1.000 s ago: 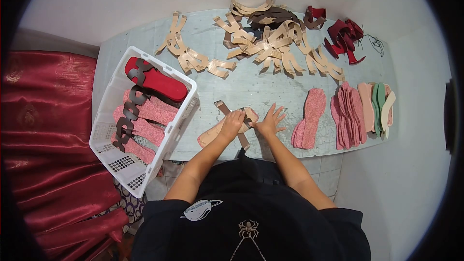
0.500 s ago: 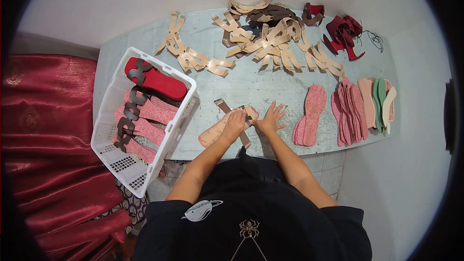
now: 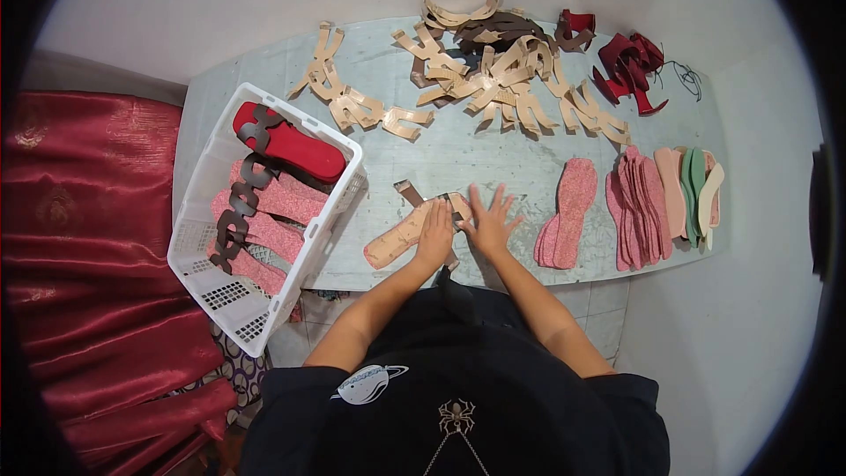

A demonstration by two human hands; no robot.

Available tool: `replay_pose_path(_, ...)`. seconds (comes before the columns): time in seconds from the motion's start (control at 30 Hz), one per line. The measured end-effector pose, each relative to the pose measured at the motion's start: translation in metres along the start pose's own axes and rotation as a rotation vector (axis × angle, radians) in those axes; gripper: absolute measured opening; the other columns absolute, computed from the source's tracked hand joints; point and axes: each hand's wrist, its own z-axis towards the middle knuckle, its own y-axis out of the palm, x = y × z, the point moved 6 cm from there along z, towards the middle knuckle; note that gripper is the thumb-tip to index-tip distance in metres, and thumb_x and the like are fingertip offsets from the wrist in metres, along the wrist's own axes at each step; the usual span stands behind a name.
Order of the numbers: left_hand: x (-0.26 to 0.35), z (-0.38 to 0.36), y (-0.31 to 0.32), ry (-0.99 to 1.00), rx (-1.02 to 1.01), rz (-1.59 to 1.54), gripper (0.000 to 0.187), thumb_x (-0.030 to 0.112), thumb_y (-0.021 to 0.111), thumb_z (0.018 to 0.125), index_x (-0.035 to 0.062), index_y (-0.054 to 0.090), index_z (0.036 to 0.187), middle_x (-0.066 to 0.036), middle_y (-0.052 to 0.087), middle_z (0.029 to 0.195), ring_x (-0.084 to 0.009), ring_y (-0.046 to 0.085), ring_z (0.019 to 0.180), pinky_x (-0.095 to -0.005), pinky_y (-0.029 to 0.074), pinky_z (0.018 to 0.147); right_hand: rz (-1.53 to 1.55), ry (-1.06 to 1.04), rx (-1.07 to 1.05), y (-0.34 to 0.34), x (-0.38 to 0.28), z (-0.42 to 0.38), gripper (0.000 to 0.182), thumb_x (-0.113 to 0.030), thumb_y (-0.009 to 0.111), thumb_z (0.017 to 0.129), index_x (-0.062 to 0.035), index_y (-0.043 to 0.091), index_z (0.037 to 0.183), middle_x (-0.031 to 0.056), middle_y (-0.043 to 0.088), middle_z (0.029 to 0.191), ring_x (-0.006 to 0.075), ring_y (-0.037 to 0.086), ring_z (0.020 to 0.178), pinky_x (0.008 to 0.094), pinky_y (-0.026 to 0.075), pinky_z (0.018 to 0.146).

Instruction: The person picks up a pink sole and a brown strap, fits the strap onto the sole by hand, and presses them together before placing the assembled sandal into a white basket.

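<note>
A tan-faced shoe sole [image 3: 395, 245] lies aslant on the table in front of me, and a dark brown strap [image 3: 408, 193] crosses it, its ends sticking out on both sides. My left hand [image 3: 435, 231] presses flat on the sole over the strap, fingers stretched out together. Beside the sole's right end, my right hand [image 3: 492, 227] has its fingers spread on the table, with the thumb close to the sole's edge. What lies under my left palm is hidden.
A white plastic basket [image 3: 330, 225] on the left holds pink soles and a red one with brown straps. Pink soles [image 3: 566, 211] and a row of coloured soles [image 3: 693, 189] are at right. Tan straps [image 3: 489, 84] and red straps [image 3: 630, 70] lie behind.
My left hand has straightened its fingers and lies flatter on the sole. My right hand has shifted slightly left, its fingers still spread.
</note>
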Motion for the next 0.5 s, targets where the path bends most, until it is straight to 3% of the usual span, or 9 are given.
replay_pose_path(0.03,0.002,-0.001,0.001,0.001,0.0,-0.001,0.053,0.008,0.043,0.078,-0.0105,0.028,0.125,-0.026,0.03,0.13,-0.0352,0.026,0.124,-0.0411,0.024,0.102,-0.122,-0.172,0.042,0.007,-0.005,-0.001,0.071,-0.04,0.06,0.074,-0.0415,0.02,0.132,0.0142,-0.005,0.143,0.0398,-0.001,0.129,0.0705,-0.001,0.089)
replay_pose_path(0.07,0.002,-0.003,0.002,-0.016,0.014,0.005,0.053,0.008,0.043,0.077,-0.0102,0.029,0.125,-0.025,0.028,0.131,-0.034,0.024,0.126,-0.0418,0.021,0.102,-0.123,-0.172,0.043,0.016,-0.001,-0.002,0.071,-0.04,0.06,0.074,-0.0415,0.02,0.132,0.0142,-0.005,0.143,0.0398,-0.001,0.129,0.0705,-0.001,0.089)
replay_pose_path(0.13,0.002,-0.005,0.004,-0.038,0.032,0.014,0.054,0.009,0.044,0.076,-0.01,0.03,0.125,-0.024,0.026,0.133,-0.0328,0.022,0.127,-0.0424,0.018,0.103,-0.233,-0.315,0.089,0.033,-0.002,-0.004,0.055,-0.04,0.049,0.081,-0.0454,0.023,0.129,0.0125,0.0,0.143,0.0385,0.004,0.13,0.0706,0.0,0.089)
replay_pose_path(0.2,0.001,-0.007,0.008,-0.078,-0.07,-0.032,0.059,0.013,0.045,0.076,-0.0092,0.025,0.127,-0.023,0.017,0.138,-0.0318,0.014,0.13,-0.0472,0.01,0.104,-0.24,-0.356,0.065,0.027,-0.004,-0.003,0.052,-0.04,0.046,0.082,-0.0446,0.025,0.129,0.0117,0.002,0.143,0.0383,0.005,0.129,0.0705,0.0,0.089)
replay_pose_path(0.33,-0.001,-0.008,0.004,-0.133,-0.241,-0.044,0.068,0.02,0.048,0.075,-0.0097,0.02,0.129,-0.022,0.011,0.139,-0.0319,0.008,0.131,-0.053,0.006,0.102,-0.292,-0.495,0.111,0.026,-0.002,-0.001,0.048,-0.042,0.043,0.083,-0.0432,0.027,0.129,0.0071,0.006,0.143,0.0358,0.007,0.13,0.069,0.001,0.091)
replay_pose_path(0.4,-0.002,-0.011,-0.005,-0.067,-0.12,-0.085,0.077,0.037,0.051,0.076,-0.0004,0.017,0.134,-0.02,0.009,0.14,-0.0315,0.006,0.131,-0.0606,0.005,0.098,-0.311,-0.546,0.14,0.022,-0.003,0.0,0.048,-0.042,0.042,0.084,-0.0416,0.028,0.129,0.0049,0.008,0.143,0.0342,0.008,0.13,0.0685,0.001,0.092)
replay_pose_path(0.43,-0.006,-0.015,-0.007,-0.071,-0.116,-0.085,0.077,0.037,0.051,0.076,-0.0004,0.017,0.134,-0.02,0.009,0.14,-0.0315,0.006,0.131,-0.0606,0.005,0.098,-0.326,-0.591,0.164,0.02,-0.004,-0.001,0.047,-0.043,0.041,0.084,-0.0401,0.029,0.129,0.0027,0.01,0.143,0.0326,0.009,0.13,0.0679,0.002,0.092)
replay_pose_path(0.5,-0.008,-0.019,-0.024,-0.085,-0.218,-0.048,0.081,0.054,0.048,0.076,0.0133,0.013,0.137,-0.019,0.006,0.141,-0.0337,0.005,0.131,-0.0654,0.005,0.094,-0.345,-0.629,0.17,0.024,-0.003,0.002,0.047,-0.042,0.04,0.084,-0.0375,0.029,0.13,0.0011,0.012,0.143,0.0314,0.009,0.13,0.0673,0.002,0.093)
